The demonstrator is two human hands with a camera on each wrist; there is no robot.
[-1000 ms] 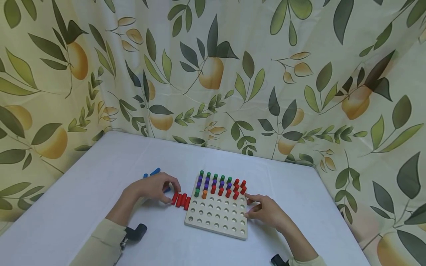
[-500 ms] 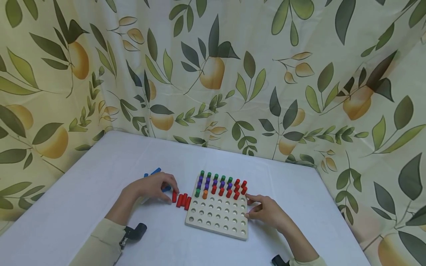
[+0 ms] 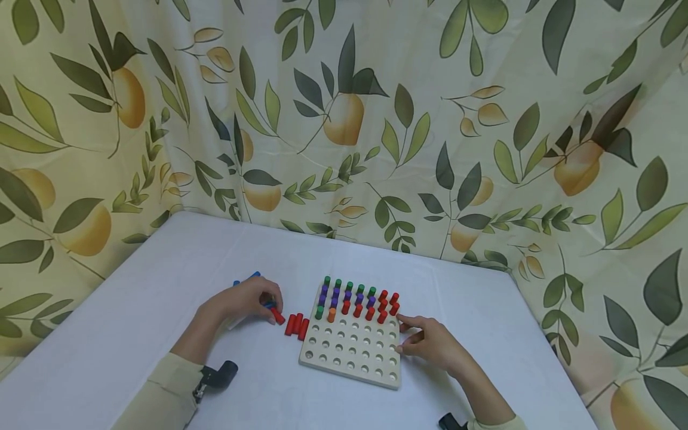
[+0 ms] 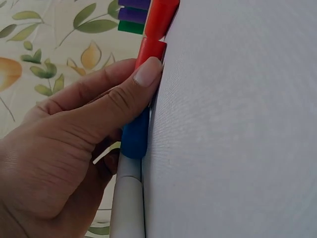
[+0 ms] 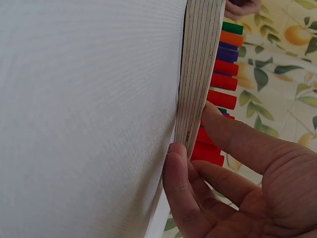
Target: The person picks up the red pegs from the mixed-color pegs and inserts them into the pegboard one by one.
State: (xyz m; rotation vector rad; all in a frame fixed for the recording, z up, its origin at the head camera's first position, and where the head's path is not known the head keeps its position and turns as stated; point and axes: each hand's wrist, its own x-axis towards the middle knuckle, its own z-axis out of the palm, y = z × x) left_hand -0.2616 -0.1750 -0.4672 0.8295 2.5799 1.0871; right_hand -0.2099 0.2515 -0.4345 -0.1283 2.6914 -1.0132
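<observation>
Between the thumb and fingers of my left hand (image 3: pixel 244 300) is a red peg (image 3: pixel 277 316), pinched low over the white tabletop left of the pegboard. The left wrist view shows its red end (image 4: pixel 151 48) above the thumb, with a blue peg (image 4: pixel 134 136) just below the fingers. My right hand (image 3: pixel 438 343) holds the right edge of the pale wooden pegboard (image 3: pixel 352 375). In the right wrist view its thumb lies over the board's top and a fingertip touches the layered side (image 5: pixel 198 59). Green, purple, orange and red pegs (image 3: pixel 369 312) stand in the far rows.
Several loose red pegs (image 3: pixel 297 326) lie against the board's left side. Blue pegs (image 3: pixel 255 275) lie behind my left hand, partly hidden. White pegs (image 4: pixel 128 203) show in the left wrist view. A leaf-patterned curtain (image 3: pixel 344 119) hangs behind the table.
The red peg under my left fingers has turned and shifted a little left, away from the other red pegs. My right hand stays at the board's edge.
</observation>
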